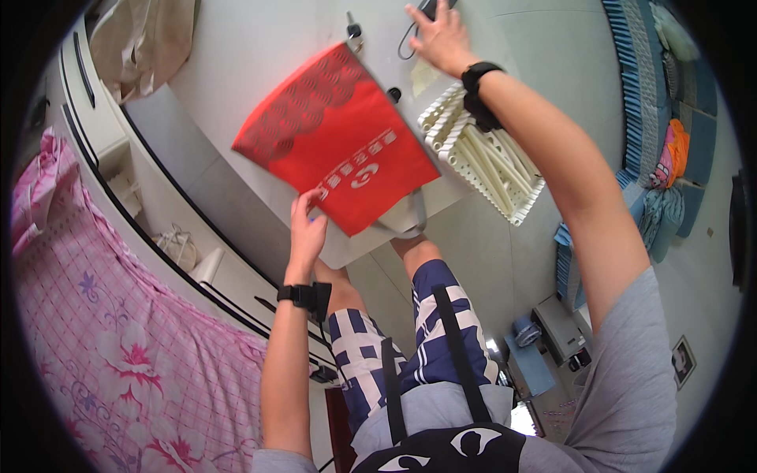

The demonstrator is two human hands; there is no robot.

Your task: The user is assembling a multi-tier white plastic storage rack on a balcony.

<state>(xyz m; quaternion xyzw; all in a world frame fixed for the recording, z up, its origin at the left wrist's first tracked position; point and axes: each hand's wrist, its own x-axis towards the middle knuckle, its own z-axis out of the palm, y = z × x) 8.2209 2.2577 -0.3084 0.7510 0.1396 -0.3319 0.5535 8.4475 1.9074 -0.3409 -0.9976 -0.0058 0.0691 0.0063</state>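
A red fabric tote bag [339, 142] with white print lies flat on a white table [260, 55]. My left hand [306, 229] grips the bag's near edge at the table's front, thumb on top. My right hand [440, 35] reaches far across the table and rests on a dark small object with a black cord [410, 39] beside it. Whether its fingers close on that object is not visible. Both wrists wear black bands.
A white slatted rack [489, 158] lies on the table right of the bag. Keys [354, 33] sit beyond the bag. A pink floral bedspread [102, 315] is at the left, white drawers [236, 292] beside it, blue cushions [646, 102] at the right.
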